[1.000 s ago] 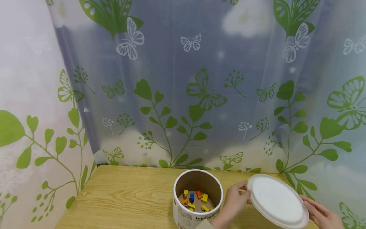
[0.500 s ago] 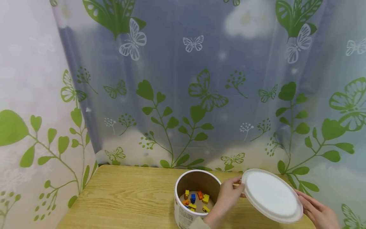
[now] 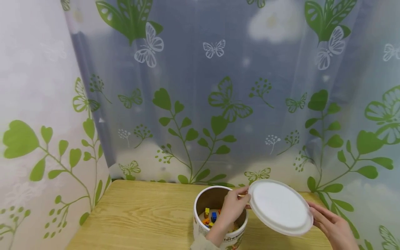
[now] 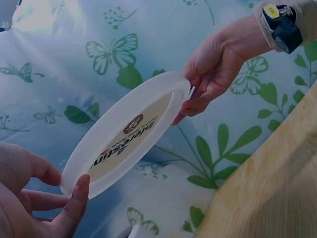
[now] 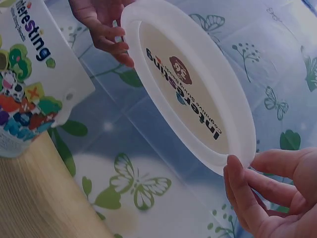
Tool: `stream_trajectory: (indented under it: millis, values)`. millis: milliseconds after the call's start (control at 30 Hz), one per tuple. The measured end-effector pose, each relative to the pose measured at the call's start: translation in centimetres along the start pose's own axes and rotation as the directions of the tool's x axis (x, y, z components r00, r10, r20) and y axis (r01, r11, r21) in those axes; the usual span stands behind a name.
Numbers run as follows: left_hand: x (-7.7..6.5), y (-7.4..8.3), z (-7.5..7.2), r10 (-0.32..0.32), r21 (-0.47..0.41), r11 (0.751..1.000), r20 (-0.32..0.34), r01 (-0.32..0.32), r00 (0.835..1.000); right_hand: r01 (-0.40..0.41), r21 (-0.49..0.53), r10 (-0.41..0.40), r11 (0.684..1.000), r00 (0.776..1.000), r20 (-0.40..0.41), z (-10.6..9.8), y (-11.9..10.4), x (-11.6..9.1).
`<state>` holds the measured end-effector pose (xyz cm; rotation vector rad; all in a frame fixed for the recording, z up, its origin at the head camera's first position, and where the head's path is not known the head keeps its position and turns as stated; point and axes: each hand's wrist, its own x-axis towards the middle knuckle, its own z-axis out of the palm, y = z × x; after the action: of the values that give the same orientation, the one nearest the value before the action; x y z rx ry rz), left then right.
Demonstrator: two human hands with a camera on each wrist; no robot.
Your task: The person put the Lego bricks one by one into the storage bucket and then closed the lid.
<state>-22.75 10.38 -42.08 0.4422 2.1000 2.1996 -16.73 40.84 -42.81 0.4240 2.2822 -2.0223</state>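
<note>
A round white lid (image 3: pixel 279 207) is held tilted in the air, to the right of an uncovered tub (image 3: pixel 200 227). My left hand (image 3: pixel 232 207) pinches the lid's left edge and passes in front of the tub's opening. On the opposite edge, my right hand (image 3: pixel 334 224) grips the rim between thumb and fingers. Both wrist views show the lid's other face, a printed panel (image 5: pixel 185 91) inside the white rim. Several small coloured blocks (image 3: pixel 214 217) lie on the tub's floor, partly hidden by my left hand and wrist.
The tub stands on a wooden table (image 3: pixel 150 211). Behind the table hangs a curtain (image 3: pixel 187 104) printed with leaves and butterflies, and a similar sheet (image 3: pixel 47 139) covers the left side. A dark wrist device (image 4: pixel 287 32) sits on a wrist in the left wrist view.
Both hands have carried the lid leftward and slightly up, closer to the tub. My left hand now covers part of the tub's opening. The head view has shifted slightly.
</note>
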Motion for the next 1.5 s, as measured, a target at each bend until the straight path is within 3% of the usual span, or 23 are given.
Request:
stream_trajectory:
  millis: [133,267,367,567,867,1233,1500]
  values:
    - [-0.2,0.0,-1.7,0.044,0.029,0.999,-0.014,-0.044,0.999,0.067,0.005,-0.067,0.998,0.997,0.026,1.8,-0.4,0.0]
    - [-0.5,0.2,-3.2,0.065,0.009,0.998,-0.028,-0.065,0.997,0.182,0.045,-0.184,0.982,0.983,0.023,3.7,-0.6,0.2]
    - [-0.6,0.2,-4.3,0.065,0.006,0.998,-0.037,-0.065,0.997,0.225,0.078,-0.227,0.971,0.974,0.013,5.0,-0.8,0.5]
    - [-0.7,0.0,-6.6,0.033,-0.022,0.999,-0.038,-0.034,0.999,0.226,0.061,-0.227,0.972,0.974,0.019,7.4,-1.4,0.9]
    - [-1.5,-0.1,-9.6,0.036,-0.004,0.999,-0.096,-0.036,0.995,0.246,0.085,-0.251,0.966,0.966,0.056,11.1,-1.6,1.2]
    - [-3.2,-0.9,-13.8,0.033,0.074,0.997,-0.139,-0.023,0.99,0.167,0.075,-0.174,0.983,0.98,0.096,15.3,-1.8,0.9]
    - [-3.9,-0.9,-15.4,-0.003,0.037,0.999,-0.149,0.008,0.989,0.13,0.124,-0.147,0.984,0.978,0.145,16.9,-1.7,0.9]
